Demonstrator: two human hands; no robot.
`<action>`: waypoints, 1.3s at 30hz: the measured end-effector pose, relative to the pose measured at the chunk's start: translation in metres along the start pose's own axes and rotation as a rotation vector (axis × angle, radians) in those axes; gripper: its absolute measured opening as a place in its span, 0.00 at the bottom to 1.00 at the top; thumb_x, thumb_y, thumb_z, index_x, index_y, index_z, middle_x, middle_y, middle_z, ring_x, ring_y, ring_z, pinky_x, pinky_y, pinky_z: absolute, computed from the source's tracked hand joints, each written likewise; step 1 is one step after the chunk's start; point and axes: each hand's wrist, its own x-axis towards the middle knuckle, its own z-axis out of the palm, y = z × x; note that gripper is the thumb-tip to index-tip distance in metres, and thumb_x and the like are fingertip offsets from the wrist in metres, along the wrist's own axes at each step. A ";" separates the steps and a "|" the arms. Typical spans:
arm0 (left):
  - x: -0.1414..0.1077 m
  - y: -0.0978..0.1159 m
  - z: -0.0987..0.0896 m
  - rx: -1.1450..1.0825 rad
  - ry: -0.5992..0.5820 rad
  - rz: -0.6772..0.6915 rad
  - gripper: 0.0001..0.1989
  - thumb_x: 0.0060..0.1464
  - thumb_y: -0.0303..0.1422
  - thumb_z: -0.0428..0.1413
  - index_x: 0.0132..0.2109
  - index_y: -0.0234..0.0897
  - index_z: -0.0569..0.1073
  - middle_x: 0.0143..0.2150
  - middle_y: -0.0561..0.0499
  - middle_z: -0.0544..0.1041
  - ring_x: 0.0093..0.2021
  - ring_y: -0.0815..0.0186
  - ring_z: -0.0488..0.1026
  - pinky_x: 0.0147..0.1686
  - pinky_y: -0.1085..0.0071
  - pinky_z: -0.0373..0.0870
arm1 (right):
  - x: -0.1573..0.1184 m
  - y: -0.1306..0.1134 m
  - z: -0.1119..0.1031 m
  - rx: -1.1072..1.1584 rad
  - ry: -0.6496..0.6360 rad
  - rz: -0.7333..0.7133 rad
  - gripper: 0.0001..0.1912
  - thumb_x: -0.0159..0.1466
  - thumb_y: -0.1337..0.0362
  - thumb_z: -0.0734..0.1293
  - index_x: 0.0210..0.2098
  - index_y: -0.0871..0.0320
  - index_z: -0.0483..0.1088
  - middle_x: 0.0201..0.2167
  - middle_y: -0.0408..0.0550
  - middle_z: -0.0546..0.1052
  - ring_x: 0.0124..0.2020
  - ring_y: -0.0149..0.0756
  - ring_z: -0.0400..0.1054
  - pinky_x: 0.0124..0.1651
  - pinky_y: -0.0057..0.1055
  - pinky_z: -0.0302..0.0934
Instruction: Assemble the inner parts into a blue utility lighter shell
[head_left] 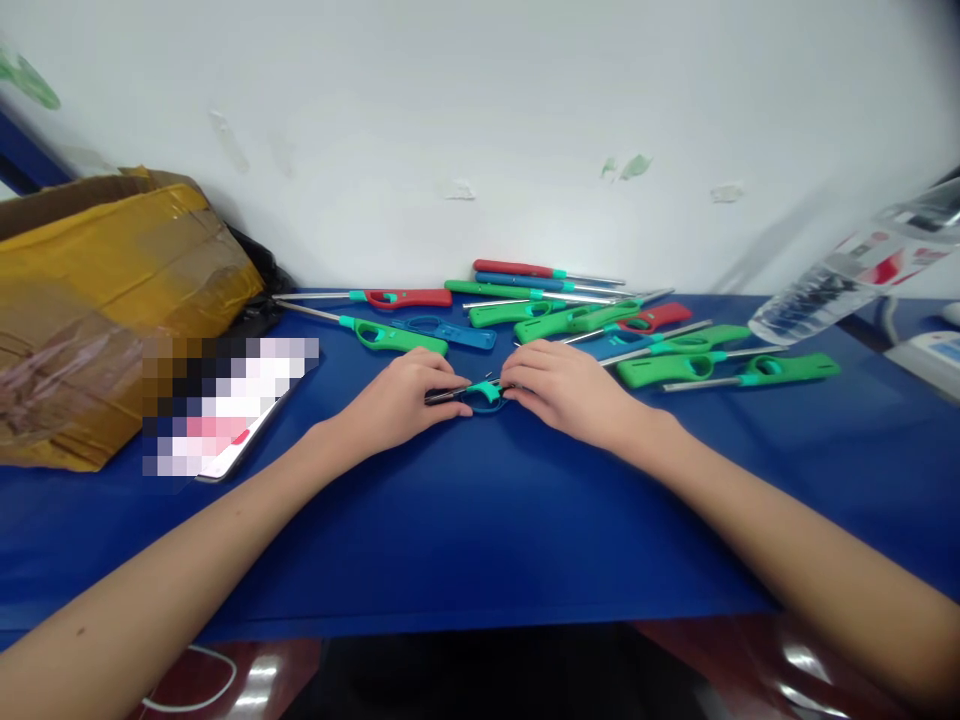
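Note:
Between my two hands, low over the table, is a blue long-necked lighter (489, 397) with a teal trigger piece. My left hand (405, 398) pinches its dark, thin end between thumb and fingers. On the other side, the bent fingers of my right hand (561, 388) close around the handle part, most of which they cover. Just behind my left hand lie a green lighter (401, 338) and a blue handle shell (461, 334). Beyond my right hand are several more lighters, among them a green one (660, 370) and a red one (652, 318).
A taped cardboard box (112, 320) stands at the left, with a phone (247, 430) leaning beside it. On the right are a tilted plastic water bottle (847, 270) and a white device (934, 355). A white wall (525, 120) rises behind the blue table (480, 540).

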 end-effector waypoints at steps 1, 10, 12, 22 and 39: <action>0.000 0.000 0.000 0.000 -0.003 0.000 0.15 0.56 0.40 0.63 0.48 0.40 0.81 0.39 0.47 0.78 0.40 0.62 0.73 0.43 0.67 0.70 | 0.000 -0.001 0.001 -0.008 -0.001 -0.001 0.11 0.70 0.66 0.60 0.41 0.59 0.75 0.42 0.54 0.79 0.43 0.43 0.70 0.48 0.40 0.65; -0.001 0.000 0.000 0.017 0.004 0.003 0.16 0.57 0.41 0.62 0.49 0.40 0.80 0.40 0.48 0.78 0.41 0.62 0.73 0.44 0.67 0.70 | -0.001 -0.003 0.000 -0.061 -0.028 0.006 0.10 0.70 0.67 0.59 0.44 0.59 0.72 0.45 0.56 0.78 0.43 0.43 0.72 0.47 0.40 0.66; -0.001 0.000 0.000 0.020 0.010 0.004 0.17 0.57 0.41 0.61 0.52 0.41 0.78 0.40 0.48 0.78 0.41 0.61 0.73 0.45 0.66 0.70 | -0.002 -0.002 -0.001 -0.034 -0.025 0.012 0.10 0.70 0.67 0.59 0.44 0.59 0.72 0.45 0.56 0.78 0.43 0.43 0.73 0.46 0.40 0.66; -0.003 0.008 -0.004 -0.027 0.015 -0.011 0.17 0.61 0.38 0.57 0.54 0.39 0.76 0.44 0.47 0.80 0.44 0.61 0.75 0.44 0.67 0.72 | -0.002 -0.003 -0.004 -0.066 -0.077 0.032 0.10 0.69 0.69 0.59 0.44 0.59 0.71 0.43 0.55 0.79 0.42 0.43 0.73 0.47 0.39 0.65; 0.002 0.010 -0.004 0.089 0.022 -0.020 0.11 0.58 0.29 0.54 0.43 0.38 0.80 0.36 0.49 0.81 0.35 0.64 0.75 0.36 0.70 0.68 | 0.021 -0.008 -0.004 0.128 -0.155 0.032 0.09 0.67 0.63 0.66 0.46 0.58 0.74 0.44 0.53 0.79 0.47 0.45 0.73 0.48 0.38 0.66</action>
